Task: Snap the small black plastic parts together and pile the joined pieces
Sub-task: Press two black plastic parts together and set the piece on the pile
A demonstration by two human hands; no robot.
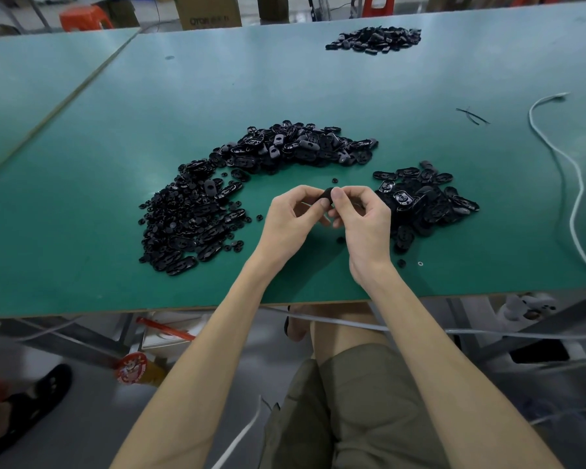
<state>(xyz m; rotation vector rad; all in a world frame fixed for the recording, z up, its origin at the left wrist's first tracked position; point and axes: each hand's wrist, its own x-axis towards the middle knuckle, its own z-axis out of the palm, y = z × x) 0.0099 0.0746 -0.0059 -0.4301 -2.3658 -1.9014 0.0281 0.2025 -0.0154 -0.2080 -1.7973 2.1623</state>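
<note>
At the near edge, below the green table [115, 282], the person's olive shorts [345, 418] are showing, with a black sandal [24, 407] lying on the floor to the left. Just over the table's front edge both hands are working together: left hand [293, 218] and right hand [362, 221] are each pinching the same small black plastic part [326, 194] between thumb and fingertips, fingers curled, part held clear of the surface. Most of it is hidden by the fingers, so I cannot tell whether it is one piece or two. To the left and curving round behind the hands, an arc-shaped heap of loose black parts [197, 214] is lying on the table, with small round bits mixed with oval shells at its near-left end and mostly oval shells at its far end. Just right of the right hand, a smaller pile of oval black pieces [427, 201] is sitting, nearly touching the wrist side. A few stray bits are lying between. A white cable [575, 184] is snaking along the right side. Well back, a separate far pile [374, 38] is resting near the table's rear edge. Beyond it, a cardboard box [207, 11] and an orange stool [85, 16] are standing.
</note>
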